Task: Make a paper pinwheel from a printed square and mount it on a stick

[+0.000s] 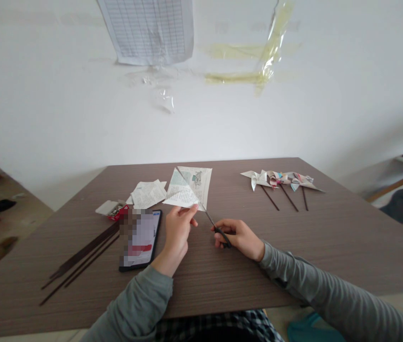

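My left hand pinches the near edge of a printed paper square, which is held up a little in front of me. A slit runs in from the paper's far left corner, and a crease crosses it. My right hand grips black-handled scissors by their loops. The blades point away and to the left and meet the paper at its near corner, beside my left fingertips. How far the blades are apart is too fine to make out.
Left of my hands lie a phone, several dark sticks, a small open box of pins and a stack of cut paper squares. Three paper pinwheels on sticks lie at the right. A white wall stands behind the table.
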Available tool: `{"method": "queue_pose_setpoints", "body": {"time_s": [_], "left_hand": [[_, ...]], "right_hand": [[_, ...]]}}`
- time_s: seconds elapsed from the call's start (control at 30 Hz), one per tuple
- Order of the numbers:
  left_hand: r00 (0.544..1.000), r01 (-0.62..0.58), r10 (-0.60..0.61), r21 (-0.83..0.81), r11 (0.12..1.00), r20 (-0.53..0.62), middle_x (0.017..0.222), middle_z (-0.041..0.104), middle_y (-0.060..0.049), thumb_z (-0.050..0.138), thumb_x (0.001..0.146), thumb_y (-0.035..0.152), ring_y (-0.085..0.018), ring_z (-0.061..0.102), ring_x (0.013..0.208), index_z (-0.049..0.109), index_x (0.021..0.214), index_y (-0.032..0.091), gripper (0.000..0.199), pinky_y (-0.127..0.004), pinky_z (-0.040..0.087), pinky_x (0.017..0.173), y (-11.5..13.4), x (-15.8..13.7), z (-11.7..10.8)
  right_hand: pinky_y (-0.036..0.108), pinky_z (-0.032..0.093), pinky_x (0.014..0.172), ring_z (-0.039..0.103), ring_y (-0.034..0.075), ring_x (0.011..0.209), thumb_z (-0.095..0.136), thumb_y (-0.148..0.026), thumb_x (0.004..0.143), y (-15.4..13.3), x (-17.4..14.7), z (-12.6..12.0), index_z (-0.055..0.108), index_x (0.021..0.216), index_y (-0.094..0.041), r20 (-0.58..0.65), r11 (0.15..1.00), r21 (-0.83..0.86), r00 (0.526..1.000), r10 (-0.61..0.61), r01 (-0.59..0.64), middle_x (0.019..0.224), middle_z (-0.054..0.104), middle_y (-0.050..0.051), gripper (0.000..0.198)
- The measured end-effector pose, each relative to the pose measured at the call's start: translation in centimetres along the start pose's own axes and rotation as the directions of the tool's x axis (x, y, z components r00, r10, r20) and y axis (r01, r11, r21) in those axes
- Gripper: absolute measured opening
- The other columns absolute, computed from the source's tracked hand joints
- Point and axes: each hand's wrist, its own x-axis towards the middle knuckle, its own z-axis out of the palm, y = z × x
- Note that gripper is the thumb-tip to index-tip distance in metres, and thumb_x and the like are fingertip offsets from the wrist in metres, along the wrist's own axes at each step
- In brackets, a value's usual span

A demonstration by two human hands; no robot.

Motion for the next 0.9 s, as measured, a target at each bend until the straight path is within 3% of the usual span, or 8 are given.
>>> {"method": "queue_pose_setpoints", "body": {"time_s": [0.47, 0.9], "left_hand": [[1.0, 0.009, -0.009, -0.012, 1.0, -0.014, 0.072, 0.079, -0.002, 0.108, 0.062, 0.048, -0.011, 0.056, 0.05, 0.079, 0.075, 0.022, 0.041, -0.024, 0.033, 0.049, 0.2, 0.0, 0.0], [0.999, 0.034, -0.034, 0.023, 0.999, 0.0, 0.072, 0.078, -0.001, 0.114, 0.066, 0.05, -0.008, 0.046, 0.049, 0.076, 0.073, 0.022, 0.048, -0.025, 0.021, 0.05, 0.4, 0.1, 0.1]], "right_hand": [[0.045, 0.068, 0.083, 0.077, 0.026, 0.076, 0.108, -0.086, 0.086, 0.8, 0.4, -0.3, 0.088, 0.114, -0.023, 0.023, 0.999, -0.026, 0.999, -0.028, 0.029, 0.082, 0.088, 0.006, 0.072], [0.043, 0.068, 0.081, 0.077, 0.025, 0.074, 0.11, -0.083, 0.084, 0.6, 0.3, 0.0, 0.087, 0.111, -0.022, 0.006, 1.0, -0.021, 1.0, -0.022, 0.022, 0.081, 0.089, 0.007, 0.071]]}}
